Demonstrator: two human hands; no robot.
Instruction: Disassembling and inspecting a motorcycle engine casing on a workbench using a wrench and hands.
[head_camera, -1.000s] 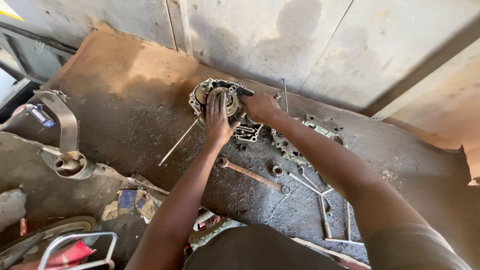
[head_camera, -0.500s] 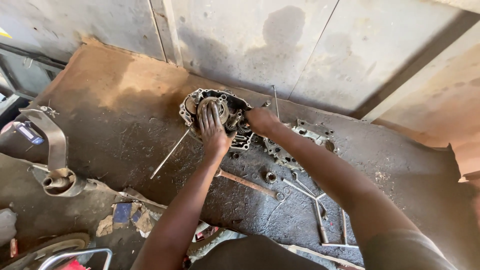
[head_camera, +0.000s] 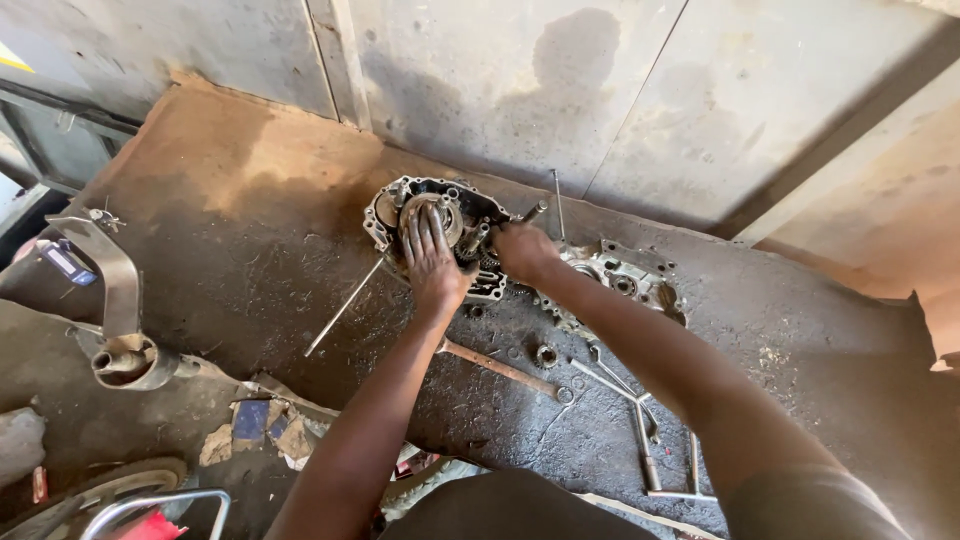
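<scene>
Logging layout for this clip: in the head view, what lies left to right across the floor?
Curved grey metal pipe → long thin metal rod → left hand on the round engine case half → right hand → second flat engine case half.

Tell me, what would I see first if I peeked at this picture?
First you would see the round metal engine case in the middle of the dirty floor mat, with the left hand pressed flat on it and the right hand gripping its right side. Just right of it lies another engine case half. Long metal tools lie scattered nearer the person.
</scene>
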